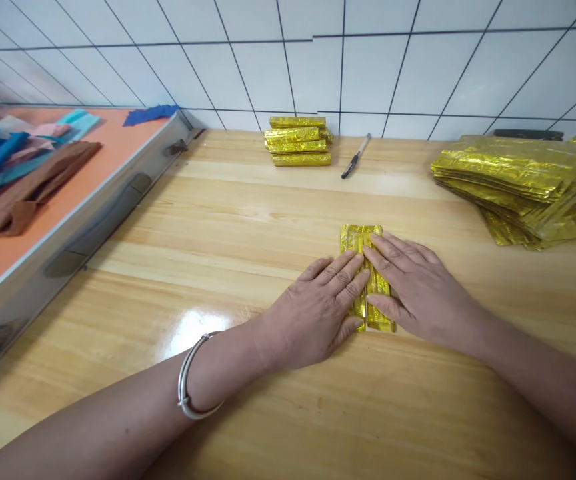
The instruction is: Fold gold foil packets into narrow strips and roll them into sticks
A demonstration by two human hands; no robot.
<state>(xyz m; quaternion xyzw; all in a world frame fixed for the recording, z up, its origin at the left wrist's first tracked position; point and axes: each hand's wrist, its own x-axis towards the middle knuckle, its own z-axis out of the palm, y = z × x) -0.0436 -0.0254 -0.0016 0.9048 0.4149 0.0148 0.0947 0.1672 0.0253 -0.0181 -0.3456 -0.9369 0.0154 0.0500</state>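
Note:
A folded piece of shiny gold foil paper (379, 283) lies on the wooden table, with a lengthwise seam down its middle. Flat across its left half rests my left hand (313, 310), fingers stretched out, a bangle on the wrist. My right hand (415, 287) lies on the right half with its fingers extended and the fingertips near the seam. Both hands press on the paper from above, and neither is wrapped around it. Parts of the paper are hidden under the fingers.
Several rolled gold foil papers (299, 143) are piled by the tiled wall. A pen (357, 157) lies beside them. A stack of gold foil sheets (508, 170) sits at the right. At left, an orange-topped tray (118, 150) with metal edging holds crumpled coloured paper (43, 177).

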